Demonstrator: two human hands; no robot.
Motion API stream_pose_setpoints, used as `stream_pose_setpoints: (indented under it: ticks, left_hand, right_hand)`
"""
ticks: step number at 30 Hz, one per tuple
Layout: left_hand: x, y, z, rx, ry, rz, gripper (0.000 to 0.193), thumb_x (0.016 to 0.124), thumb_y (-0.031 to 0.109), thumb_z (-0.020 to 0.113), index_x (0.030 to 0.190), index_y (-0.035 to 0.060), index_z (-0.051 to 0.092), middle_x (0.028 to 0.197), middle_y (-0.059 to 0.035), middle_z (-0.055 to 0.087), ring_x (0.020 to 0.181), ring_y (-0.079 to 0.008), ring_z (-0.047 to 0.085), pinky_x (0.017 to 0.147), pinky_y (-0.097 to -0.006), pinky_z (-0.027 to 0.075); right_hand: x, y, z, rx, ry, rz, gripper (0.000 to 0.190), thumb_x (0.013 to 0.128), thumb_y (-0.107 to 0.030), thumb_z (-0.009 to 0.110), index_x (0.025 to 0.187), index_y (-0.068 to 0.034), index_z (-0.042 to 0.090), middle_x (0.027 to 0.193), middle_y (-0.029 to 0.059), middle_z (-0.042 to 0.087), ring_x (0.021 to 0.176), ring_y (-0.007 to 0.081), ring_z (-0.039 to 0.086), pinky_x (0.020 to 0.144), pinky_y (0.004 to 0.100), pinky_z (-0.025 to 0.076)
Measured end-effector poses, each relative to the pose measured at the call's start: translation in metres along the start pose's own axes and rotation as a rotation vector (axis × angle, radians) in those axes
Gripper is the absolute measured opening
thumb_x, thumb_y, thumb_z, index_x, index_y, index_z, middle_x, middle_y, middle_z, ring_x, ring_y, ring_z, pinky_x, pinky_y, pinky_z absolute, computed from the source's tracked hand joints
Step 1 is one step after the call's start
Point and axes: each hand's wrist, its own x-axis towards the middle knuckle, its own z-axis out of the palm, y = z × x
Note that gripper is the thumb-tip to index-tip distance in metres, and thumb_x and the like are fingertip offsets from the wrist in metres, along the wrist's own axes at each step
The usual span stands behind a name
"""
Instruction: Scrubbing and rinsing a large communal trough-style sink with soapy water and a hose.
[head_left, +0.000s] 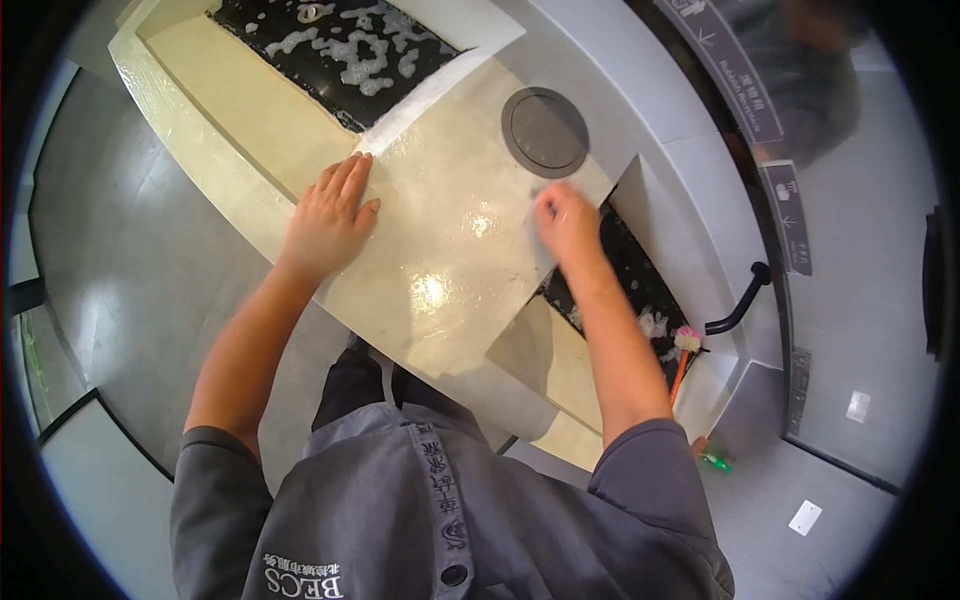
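My left hand (328, 217) rests palm down on the wet cream countertop (420, 225), its fingertips by the corner of the upper sink basin (240, 97). Its fingers point away from me and the thumb stands apart. My right hand (564, 221) is curled and motion-blurred over the counter, between a round grey lid (546, 133) and the lower sink basin (574, 367). Whether something small is inside its fingers cannot be told. Dark specks lie on the wet surface near it. White foam (367, 60) spreads over the upper basin's black panel (307, 82).
A black faucet (739, 304) juts over the lower basin. A brush with pink and white bristles (687, 339) and an orange handle (679, 379) leans there. Beyond it is a blurred green object (718, 460). A mirror (855, 300) lines the right side, with signs along its edge.
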Motion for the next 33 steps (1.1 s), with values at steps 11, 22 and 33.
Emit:
stream_pose_setpoints:
  ticks: [11,22,33]
  left_hand:
    - [0.000,-0.003,0.001,-0.047,0.033,-0.010,0.051,0.084,0.024,0.052,0.129,0.0027,0.041,0.129,-0.0146,0.045,0.115,-0.0301,0.045,0.095,-0.0388,0.038]
    - [0.000,-0.007,0.001,-0.055,0.056,-0.022,0.051,0.083,0.023,0.054,0.128,0.0020,0.042,0.127,-0.0155,0.047,0.114,-0.0300,0.046,0.094,-0.0386,0.039]
    - [0.000,-0.006,-0.001,-0.098,0.011,-0.043,0.051,0.082,0.023,0.055,0.127,0.0015,0.043,0.126,-0.0151,0.048,0.113,-0.0296,0.046,0.092,-0.0388,0.041]
  right_hand:
    - [-0.010,-0.012,0.003,-0.004,0.061,0.090,0.008,0.074,-0.007,0.061,0.072,-0.004,0.054,0.073,0.0132,0.058,0.070,0.0334,0.059,0.061,0.0360,0.047]
    - [-0.019,-0.015,0.013,0.039,0.091,0.048,0.001,0.075,-0.005,0.058,0.074,-0.006,0.057,0.069,0.0135,0.059,0.065,0.0308,0.060,0.059,0.0353,0.047]
    - [-0.029,0.002,0.004,0.004,0.095,0.072,0.006,0.074,-0.009,0.062,0.072,-0.005,0.057,0.071,0.0142,0.060,0.066,0.0310,0.060,0.059,0.0365,0.047]
